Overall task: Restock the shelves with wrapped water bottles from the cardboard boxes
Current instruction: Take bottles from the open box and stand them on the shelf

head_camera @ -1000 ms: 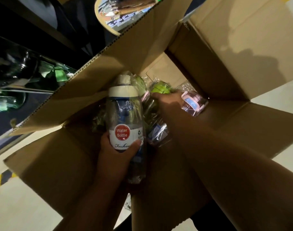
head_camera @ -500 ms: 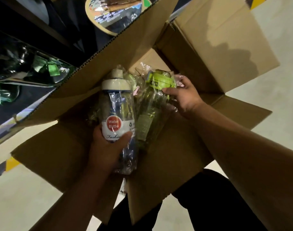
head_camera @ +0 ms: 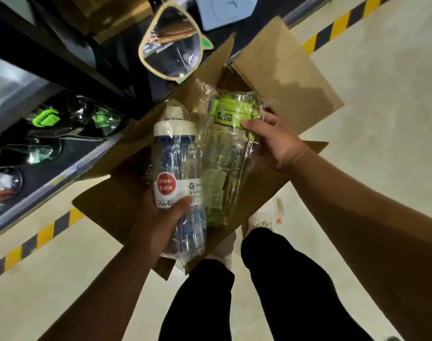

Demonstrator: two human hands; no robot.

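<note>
Shelf (head_camera: 70,163) far L, wrapped bottles lying on it. My L hand (head_camera: 158,217) is curled round the lower half of the blue bottle (head_camera: 175,163), white cap up, thumb on label. Green bottle (head_camera: 224,158) sits just R of it, touching, also wrapped. R hand (head_camera: 276,141) grips it by the lid, thumb on front. Both are held over the open box (head_camera: 283,70).

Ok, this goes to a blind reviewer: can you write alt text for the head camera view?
Seen from above, a person's left hand grips a plastic-wrapped clear bottle with a cream cap and the right hand a wrapped bottle with a lime-green lid, both above an open brown cardboard box.
</note>
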